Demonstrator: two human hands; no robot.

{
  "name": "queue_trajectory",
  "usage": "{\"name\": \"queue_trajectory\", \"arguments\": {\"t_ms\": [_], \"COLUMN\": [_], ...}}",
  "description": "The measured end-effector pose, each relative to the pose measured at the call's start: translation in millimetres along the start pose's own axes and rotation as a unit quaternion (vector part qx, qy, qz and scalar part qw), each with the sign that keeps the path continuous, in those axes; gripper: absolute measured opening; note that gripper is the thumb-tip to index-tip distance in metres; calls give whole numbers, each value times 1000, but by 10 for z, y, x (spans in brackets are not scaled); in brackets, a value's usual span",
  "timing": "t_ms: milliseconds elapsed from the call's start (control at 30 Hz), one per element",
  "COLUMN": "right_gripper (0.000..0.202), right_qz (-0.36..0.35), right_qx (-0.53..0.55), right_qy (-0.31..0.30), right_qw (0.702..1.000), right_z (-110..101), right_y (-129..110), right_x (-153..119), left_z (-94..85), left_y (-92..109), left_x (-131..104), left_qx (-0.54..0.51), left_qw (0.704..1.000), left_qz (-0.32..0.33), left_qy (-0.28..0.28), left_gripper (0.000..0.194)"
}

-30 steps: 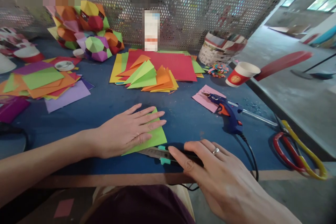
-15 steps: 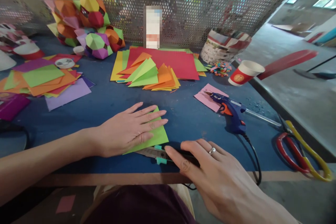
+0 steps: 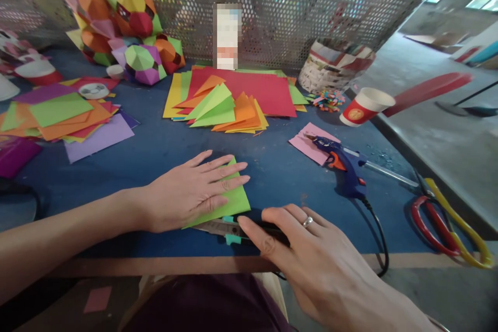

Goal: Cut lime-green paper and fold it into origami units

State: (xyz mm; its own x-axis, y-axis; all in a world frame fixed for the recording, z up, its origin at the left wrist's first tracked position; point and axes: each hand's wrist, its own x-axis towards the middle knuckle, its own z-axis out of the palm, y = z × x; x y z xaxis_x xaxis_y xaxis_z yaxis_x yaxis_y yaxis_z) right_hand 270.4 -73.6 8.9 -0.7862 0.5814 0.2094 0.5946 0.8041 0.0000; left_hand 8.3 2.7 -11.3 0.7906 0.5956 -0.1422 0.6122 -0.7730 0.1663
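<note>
My left hand (image 3: 190,192) lies flat with its fingers spread over a light green sheet of paper (image 3: 238,198), which is pressed to the blue tabletop. Much of the sheet is hidden under the palm. Close to the table's front edge, my right hand (image 3: 307,249) is closed around a long tool (image 3: 218,227) with a dark body, a grey metal front end and teal tabs. Its tip points left, along the sheet's lower edge by my left thumb. What kind of tool it is, I cannot make out.
On the right are a blue glue gun (image 3: 346,168), red-and-yellow-handled scissors (image 3: 433,233) and a paper cup (image 3: 365,107). Coloured paper stacks lie at the back (image 3: 268,96) and on the left (image 3: 101,140). Folded paper balls (image 3: 142,62) stand behind, by a perforated metal screen.
My right hand has shifted slightly left with the tool, along the sheet's lower edge. My left hand and the green sheet stay in place.
</note>
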Motion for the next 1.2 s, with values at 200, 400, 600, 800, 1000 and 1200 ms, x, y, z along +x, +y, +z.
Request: {"name": "queue_trajectory", "arguments": {"t_ms": [200, 400, 600, 800, 1000, 1200], "right_gripper": [58, 58, 61, 58, 47, 44], "right_qz": [-1, -2, -5, 4, 129, 263], "right_qx": [1, 5, 14, 30, -11, -160], "right_qy": [-5, -13, -14, -14, 95, 112], "right_qw": [1000, 1000, 1000, 999, 987, 945], "right_z": [-5, -16, 21, -54, -34, 215], "right_y": [-33, -42, -22, -13, 176, 404], "right_x": [30, 51, 58, -11, -314, -453], "left_z": [8, 17, 30, 11, -42, -60], "left_y": [-14, -20, -22, -22, -4, 18], "left_x": [0, -2, 0, -5, -17, -72], "left_qx": [-10, -20, -8, -27, -42, -103], "left_qw": [1000, 999, 1000, 999, 999, 964], "left_qz": [9, 11, 8, 7, 8, -120], "left_qy": [4, 23, 8, 20, 16, 212], "left_gripper": [54, 53, 54, 53, 52, 50]}}
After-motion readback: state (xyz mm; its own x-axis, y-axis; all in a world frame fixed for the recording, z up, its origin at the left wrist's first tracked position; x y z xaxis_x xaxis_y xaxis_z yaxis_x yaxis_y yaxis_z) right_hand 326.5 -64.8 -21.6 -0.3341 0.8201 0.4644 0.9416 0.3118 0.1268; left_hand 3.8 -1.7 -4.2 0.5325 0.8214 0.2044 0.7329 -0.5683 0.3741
